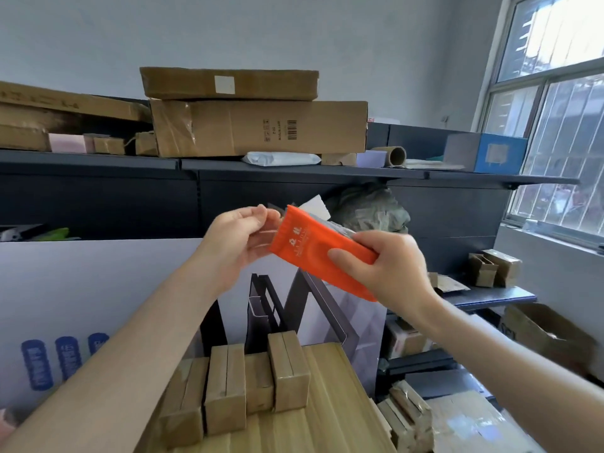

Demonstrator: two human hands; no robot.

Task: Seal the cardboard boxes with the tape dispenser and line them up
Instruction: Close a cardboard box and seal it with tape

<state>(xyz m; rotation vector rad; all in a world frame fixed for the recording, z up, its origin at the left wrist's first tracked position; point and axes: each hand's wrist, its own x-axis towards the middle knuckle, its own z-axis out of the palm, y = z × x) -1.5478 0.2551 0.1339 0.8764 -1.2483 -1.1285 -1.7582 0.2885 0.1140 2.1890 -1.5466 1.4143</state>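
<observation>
Right hand grips tape dispenser, left hand pinches its tape end; next, probably sealing boxes at desk's far edge.

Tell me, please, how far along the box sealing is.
Done, it seems: four small brown cardboard boxes stand side by side on the wooden table, glossy as if taped. In hand: right hand grips the orange plastic tape dispenser; left hand pinches its clear tape. Left, perhaps: loose small boxes lower right.
</observation>
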